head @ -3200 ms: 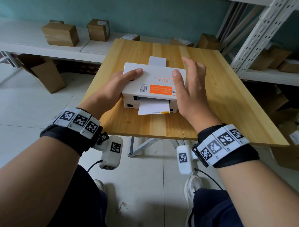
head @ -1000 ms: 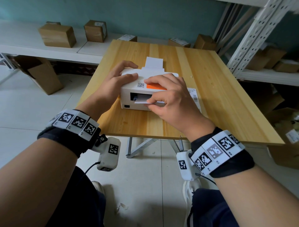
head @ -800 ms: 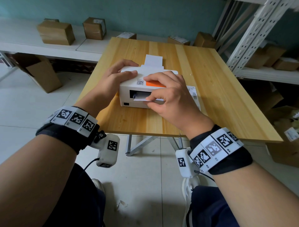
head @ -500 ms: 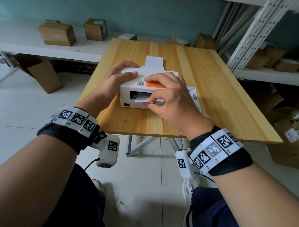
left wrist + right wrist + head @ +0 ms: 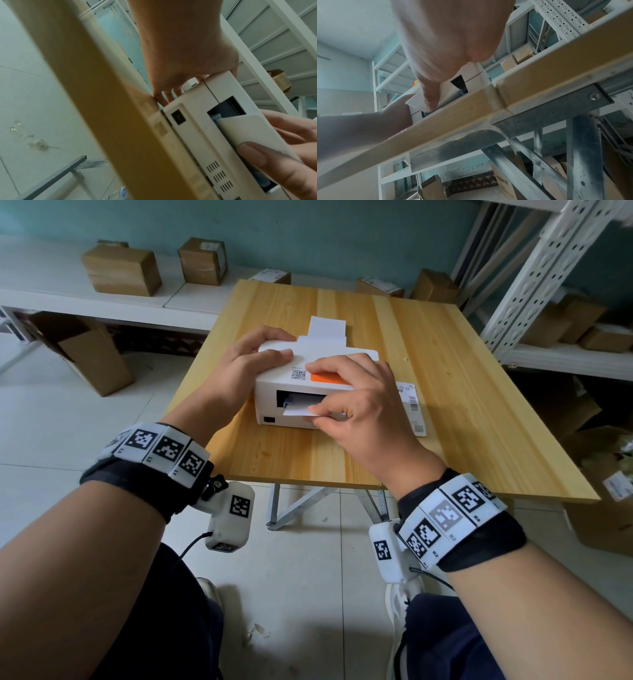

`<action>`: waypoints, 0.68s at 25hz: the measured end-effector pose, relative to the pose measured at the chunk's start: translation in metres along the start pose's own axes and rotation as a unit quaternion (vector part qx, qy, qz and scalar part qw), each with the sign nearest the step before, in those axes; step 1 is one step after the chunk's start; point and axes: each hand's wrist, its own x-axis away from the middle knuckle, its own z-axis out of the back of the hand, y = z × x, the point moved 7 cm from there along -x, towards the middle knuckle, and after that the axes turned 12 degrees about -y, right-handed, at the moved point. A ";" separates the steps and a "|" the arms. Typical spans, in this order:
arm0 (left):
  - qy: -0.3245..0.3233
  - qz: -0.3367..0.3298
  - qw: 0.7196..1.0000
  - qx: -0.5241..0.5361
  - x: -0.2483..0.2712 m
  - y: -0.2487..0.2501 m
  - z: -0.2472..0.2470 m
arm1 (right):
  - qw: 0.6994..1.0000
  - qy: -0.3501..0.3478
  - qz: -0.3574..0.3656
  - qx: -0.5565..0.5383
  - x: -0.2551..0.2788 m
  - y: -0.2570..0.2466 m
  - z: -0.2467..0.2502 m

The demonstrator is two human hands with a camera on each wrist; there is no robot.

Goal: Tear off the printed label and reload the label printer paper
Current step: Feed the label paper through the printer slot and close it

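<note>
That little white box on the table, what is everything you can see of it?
The label printer is a small white plastic box standing flat on the wooden table. Its lid carries a QR code and an orange sticker; the front has a dark slot, a rocker switch and vents. Paper enters at the back. The left hand steadies it; the right hand pinches the label in the slot.

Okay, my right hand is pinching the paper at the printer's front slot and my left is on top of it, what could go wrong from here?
1. The paper is pinched by the right hand toward one side, so pulling could tear it crookedly.
2. The left hand only rests on the printer, so a hard tug might slide it toward the table edge.
3. The loose label beside the printer could get brushed off.
</note>
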 end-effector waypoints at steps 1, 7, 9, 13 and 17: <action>0.000 0.002 1.000 0.000 0.000 -0.001 0.000 | 1.000 0.001 0.001 0.004 0.000 0.000 0.000; -0.007 0.013 1.000 -0.010 0.000 0.000 0.000 | 1.000 0.007 0.007 0.011 0.000 -0.001 -0.001; -0.008 0.015 1.000 -0.020 0.001 0.002 -0.001 | 1.000 0.003 0.008 0.015 0.000 -0.003 -0.002; -0.001 0.017 0.999 -0.034 0.002 0.004 0.000 | 1.000 -0.011 0.008 0.019 0.001 -0.003 -0.003; 0.004 0.017 0.998 -0.052 0.002 0.005 0.001 | 1.000 -0.010 -0.001 0.018 0.000 -0.001 -0.005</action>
